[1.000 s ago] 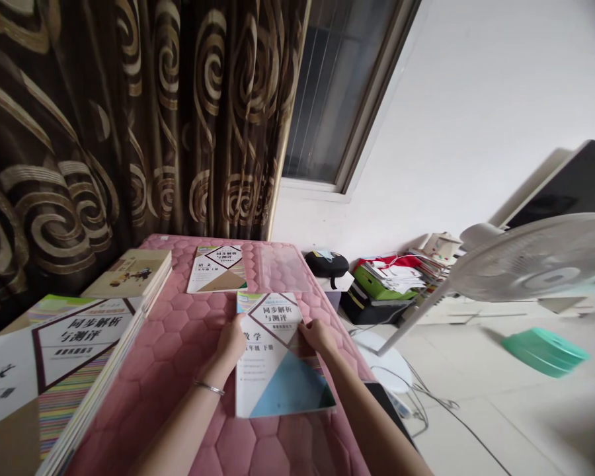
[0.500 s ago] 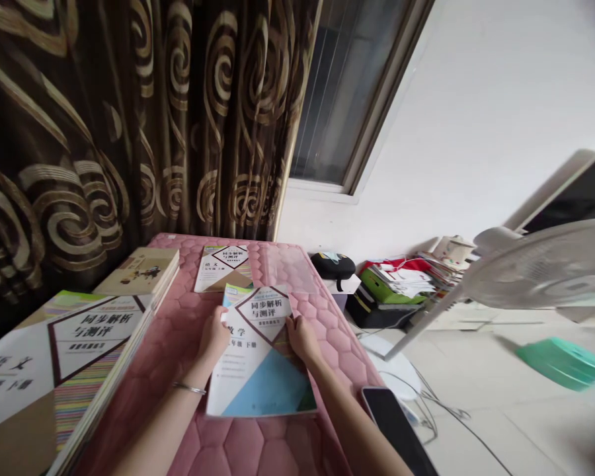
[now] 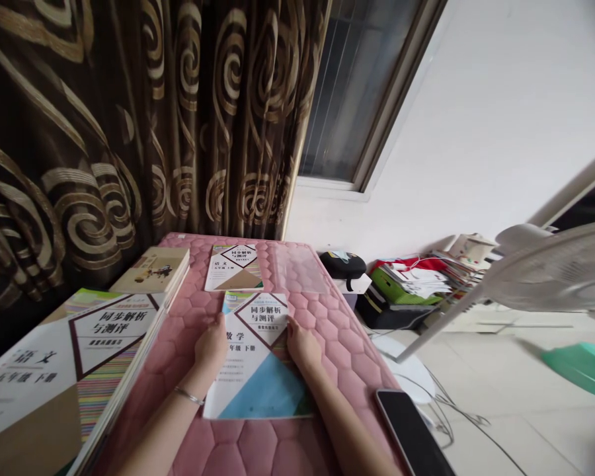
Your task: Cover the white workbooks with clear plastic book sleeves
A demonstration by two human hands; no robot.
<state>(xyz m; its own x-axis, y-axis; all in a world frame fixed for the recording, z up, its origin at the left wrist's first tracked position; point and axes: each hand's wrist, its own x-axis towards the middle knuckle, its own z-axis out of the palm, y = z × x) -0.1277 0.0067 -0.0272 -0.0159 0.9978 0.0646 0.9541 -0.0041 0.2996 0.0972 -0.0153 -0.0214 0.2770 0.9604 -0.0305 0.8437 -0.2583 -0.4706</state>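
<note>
We hold a maths workbook [image 3: 254, 377] flat on a pink quilted surface [image 3: 287, 449], our left hand [image 3: 211, 345] at its left edge and our right hand [image 3: 302, 345] at its right, fingers [image 3: 219, 328] closed lightly on the cover's sides. Just above lie a Chinese-language workbook [image 3: 233, 268] and a clear plastic sleeve [image 3: 297, 268]. A stack of workbooks [image 3: 99, 357] sits to the left, a phone [image 3: 411, 433] to the right.

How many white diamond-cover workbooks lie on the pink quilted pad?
3: a white workbook under the left hand and right hand, one farther up, one atop the left stack, perhaps hiding more.
</note>
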